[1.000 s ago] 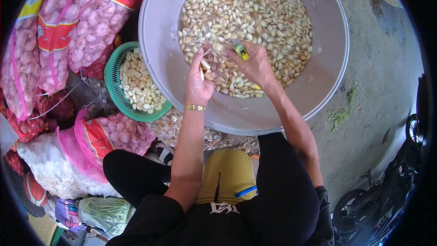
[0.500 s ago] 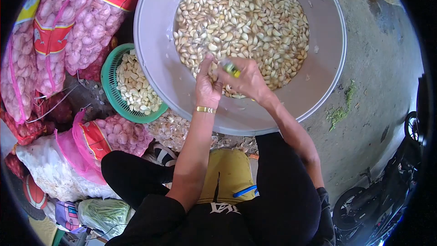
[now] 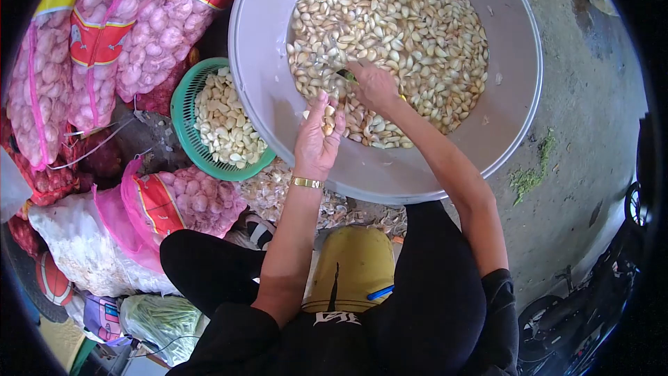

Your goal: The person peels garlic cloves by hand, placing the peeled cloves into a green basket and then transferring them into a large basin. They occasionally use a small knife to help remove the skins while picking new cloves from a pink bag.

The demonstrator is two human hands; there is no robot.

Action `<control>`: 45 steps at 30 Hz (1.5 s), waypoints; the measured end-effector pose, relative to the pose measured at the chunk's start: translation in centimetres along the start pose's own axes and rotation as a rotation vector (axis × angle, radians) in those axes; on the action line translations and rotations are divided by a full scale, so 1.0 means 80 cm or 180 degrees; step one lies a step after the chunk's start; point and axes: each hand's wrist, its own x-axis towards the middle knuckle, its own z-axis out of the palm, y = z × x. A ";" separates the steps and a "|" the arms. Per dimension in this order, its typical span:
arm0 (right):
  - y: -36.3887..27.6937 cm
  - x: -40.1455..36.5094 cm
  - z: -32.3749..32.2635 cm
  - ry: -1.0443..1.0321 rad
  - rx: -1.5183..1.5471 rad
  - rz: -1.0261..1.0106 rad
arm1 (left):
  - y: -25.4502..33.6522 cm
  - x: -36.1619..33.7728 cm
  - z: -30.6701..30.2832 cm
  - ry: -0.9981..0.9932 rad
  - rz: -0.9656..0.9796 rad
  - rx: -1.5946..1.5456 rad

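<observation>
My left hand (image 3: 319,141) is palm up over the near rim of a big grey tub (image 3: 390,175), its fingers curled around several garlic cloves (image 3: 329,120). Farther in, my right hand (image 3: 378,89) reaches over the cloves in the tub, closed on what looks like a small knife (image 3: 346,76) with green and yellow parts. Most of that tool is hidden by the fingers. Unpeeled garlic cloves (image 3: 410,35) sit in water across the tub's bottom. Left of the tub, a green basket (image 3: 182,141) holds pale peeled cloves (image 3: 224,115).
Net sacks of garlic bulbs (image 3: 149,49) line the left side. Garlic skins (image 3: 275,191) litter the floor below the basket. A white sack (image 3: 90,247), a basketball (image 3: 53,278) and a bag of green vegetables (image 3: 163,320) lie lower left. A motorbike (image 3: 591,306) stands at the right.
My right hand has drawn away from my left, out over the cloves in the tub. My left hand has opened slightly, showing the cloves in it. The view has shifted a little.
</observation>
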 end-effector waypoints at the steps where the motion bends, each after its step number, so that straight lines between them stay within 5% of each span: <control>1: 0.004 -0.001 0.003 0.0029 -0.0020 -0.0106 | -0.003 0.001 -0.003 0.0083 0.0017 0.0060; 6: 0.010 0.007 0.012 -0.0438 -0.0186 -0.0196 | -0.012 0.001 -0.014 -0.0198 -0.0062 0.0114; 11: -0.004 -0.024 -0.024 0.0692 0.1087 -0.0315 | -0.014 0.005 -0.014 -0.0204 -0.0128 0.0091; 15: -0.018 -0.067 -0.069 0.0397 0.1190 0.0106 | -0.021 0.001 0.000 0.0001 -0.0168 0.0331; 19: -0.028 -0.097 -0.091 0.1094 0.1783 -0.0129 | -0.017 -0.018 0.013 0.0043 -0.0079 0.0800; 22: -0.030 -0.107 -0.113 0.0303 0.1781 0.0180 | -0.012 -0.032 0.016 -0.0155 -0.0096 0.1171; 29: -0.082 -0.126 -0.170 -0.0030 0.1346 -0.0338 | -0.002 -0.098 0.031 -0.0553 -0.0198 0.1517; 33: -0.139 -0.145 -0.239 -0.0732 0.1280 -0.0070 | 0.010 -0.136 0.035 -0.1016 -0.0220 0.1184; 45: -0.281 -0.213 -0.319 -0.0836 0.0679 -0.0751 | 0.090 -0.303 0.022 -0.1553 0.0273 0.0948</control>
